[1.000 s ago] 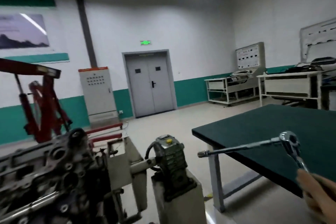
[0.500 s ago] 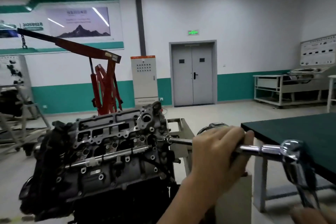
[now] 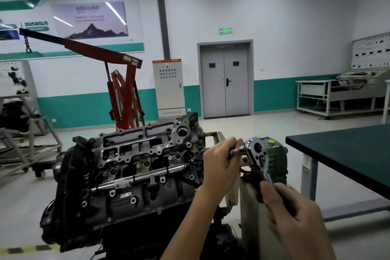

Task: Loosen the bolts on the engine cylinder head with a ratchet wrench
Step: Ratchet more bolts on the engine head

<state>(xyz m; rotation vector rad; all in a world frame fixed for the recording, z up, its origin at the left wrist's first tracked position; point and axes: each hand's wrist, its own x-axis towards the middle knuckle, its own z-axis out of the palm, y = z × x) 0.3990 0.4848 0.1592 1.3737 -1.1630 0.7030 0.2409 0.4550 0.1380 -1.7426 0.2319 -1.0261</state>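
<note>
The engine (image 3: 137,175) I work on sits on a pale stand (image 3: 248,228) on the grey floor (image 3: 274,124). A green surface (image 3: 348,154) stands to its right, and a red crane (image 3: 124,99) behind it.

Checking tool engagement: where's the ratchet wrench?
Head view, right of centre: the ratchet wrench is at the right end of the cylinder head, left hand gripping its extension, right hand its handle, green gearbox just behind.

The left hand (image 3: 219,167) hides the ratchet wrench's (image 3: 256,150) extension; the right hand (image 3: 295,217) hides its handle.
</note>
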